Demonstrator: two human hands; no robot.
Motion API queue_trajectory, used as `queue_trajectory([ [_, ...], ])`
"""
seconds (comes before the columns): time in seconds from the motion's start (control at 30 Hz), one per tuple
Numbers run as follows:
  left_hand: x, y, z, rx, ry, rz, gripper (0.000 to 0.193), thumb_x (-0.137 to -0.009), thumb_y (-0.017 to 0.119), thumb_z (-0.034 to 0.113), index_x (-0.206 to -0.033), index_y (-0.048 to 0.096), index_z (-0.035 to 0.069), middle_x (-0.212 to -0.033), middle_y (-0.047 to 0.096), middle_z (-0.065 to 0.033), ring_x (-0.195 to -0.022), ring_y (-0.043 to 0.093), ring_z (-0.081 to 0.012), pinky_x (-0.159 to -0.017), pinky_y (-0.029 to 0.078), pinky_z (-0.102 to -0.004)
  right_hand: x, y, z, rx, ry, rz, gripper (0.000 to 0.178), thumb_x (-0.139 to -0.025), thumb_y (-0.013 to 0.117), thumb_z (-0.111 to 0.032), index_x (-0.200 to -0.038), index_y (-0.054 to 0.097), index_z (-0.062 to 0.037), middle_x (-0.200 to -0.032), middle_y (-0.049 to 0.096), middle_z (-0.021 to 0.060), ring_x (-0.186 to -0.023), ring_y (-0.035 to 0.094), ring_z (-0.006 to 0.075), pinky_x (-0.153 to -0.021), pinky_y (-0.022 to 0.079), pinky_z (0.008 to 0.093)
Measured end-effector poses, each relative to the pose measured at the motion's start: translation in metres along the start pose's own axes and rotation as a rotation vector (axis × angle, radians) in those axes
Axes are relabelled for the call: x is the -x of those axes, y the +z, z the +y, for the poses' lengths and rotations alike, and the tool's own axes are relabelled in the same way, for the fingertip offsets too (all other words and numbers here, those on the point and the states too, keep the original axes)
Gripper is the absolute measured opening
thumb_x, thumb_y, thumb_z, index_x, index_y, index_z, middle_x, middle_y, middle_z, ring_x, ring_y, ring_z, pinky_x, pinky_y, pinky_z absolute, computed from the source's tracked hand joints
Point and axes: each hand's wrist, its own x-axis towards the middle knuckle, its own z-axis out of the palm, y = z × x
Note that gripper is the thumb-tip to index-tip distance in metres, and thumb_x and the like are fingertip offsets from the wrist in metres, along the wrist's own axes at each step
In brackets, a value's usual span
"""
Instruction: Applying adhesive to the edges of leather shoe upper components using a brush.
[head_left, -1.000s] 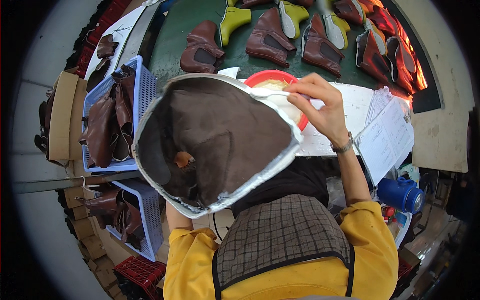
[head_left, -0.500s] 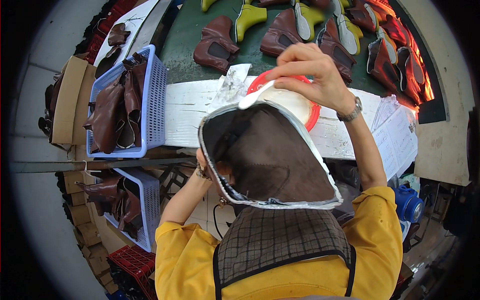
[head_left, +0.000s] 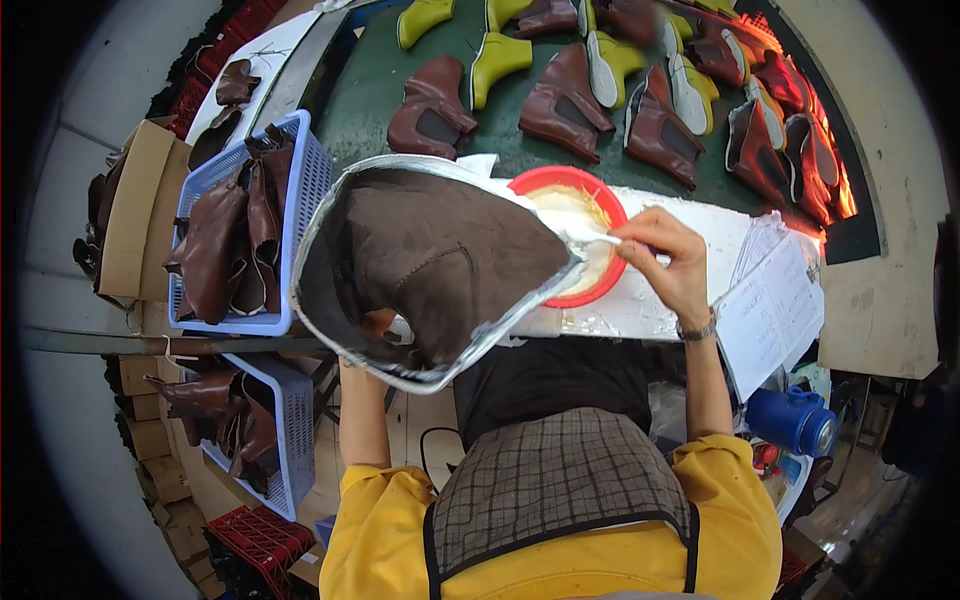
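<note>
My left hand [head_left: 380, 322] grips a dark brown leather boot upper [head_left: 440, 270], turned with its wide opening up and its white-coated edge facing me. Most of that hand is hidden behind the leather; a bit shows through a gap in it. My right hand [head_left: 668, 262] pinches the handle of a white spoon-like applicator [head_left: 590, 236]. The applicator's head is over a red bowl [head_left: 612, 200] of creamy white paste, close to the pointed right corner of the upper. Whether it touches the paste or the edge, I cannot tell.
Brown boots [head_left: 432, 110] and lime-green boots [head_left: 497, 66] lie on the green table [head_left: 360, 110], some under red light at the far right. Blue baskets [head_left: 312, 170] of brown uppers stand at left. Papers [head_left: 770, 300] and a blue jug [head_left: 795, 422] are at right.
The boot upper has moved left and away from me, tilting so its corner points to the bowl. My right hand has come down to the right with the applicator.
</note>
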Motion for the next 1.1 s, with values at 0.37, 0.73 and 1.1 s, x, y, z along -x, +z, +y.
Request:
queue_trajectory([
  [0.37, -0.221, 0.137, 0.046, -0.904, 0.344, 0.001, 0.079, -0.072, 0.087, 0.006, -0.141, 0.050, -0.001, -0.126, 0.067, -0.0105, -0.113, 0.065, -0.0194, -0.100, 0.051, -0.0315, 0.013, -0.005, 0.151, -0.192, 0.512, 0.525, 0.023, -0.109, 0.053, -0.022, -0.099, 0.062, -0.0034, -0.068, 0.053, -0.0045, -0.052, 0.042, 0.0015, -0.045, 0.033, 0.0193],
  [0.73, -0.499, 0.047, -0.015, -1.267, 0.498, 0.050, 0.090, -0.067, 0.091, 0.026, -0.144, 0.048, 0.010, -0.130, 0.068, -0.0157, -0.119, 0.067, -0.0283, -0.103, 0.051, -0.0384, 0.014, 0.005, 0.144, -0.116, 0.554, 0.568, 0.014, -0.106, 0.055, -0.015, -0.104, 0.062, -0.0031, -0.069, 0.054, -0.0050, -0.055, 0.040, 0.0010, -0.047, 0.031, 0.0186],
  [1.1, -0.397, 0.098, 0.061, -1.911, 0.548, -0.204, 0.063, -0.079, 0.076, 0.025, -0.138, 0.059, 0.011, -0.133, 0.065, -0.0190, -0.120, 0.062, -0.0386, -0.106, 0.049, -0.0445, 0.017, 0.002, 0.154, -0.128, 0.512, 0.587, 0.018, -0.108, 0.050, -0.017, -0.114, 0.061, -0.0048, -0.070, 0.052, -0.0042, -0.048, 0.036, -0.0003, -0.040, 0.026, 0.0178],
])
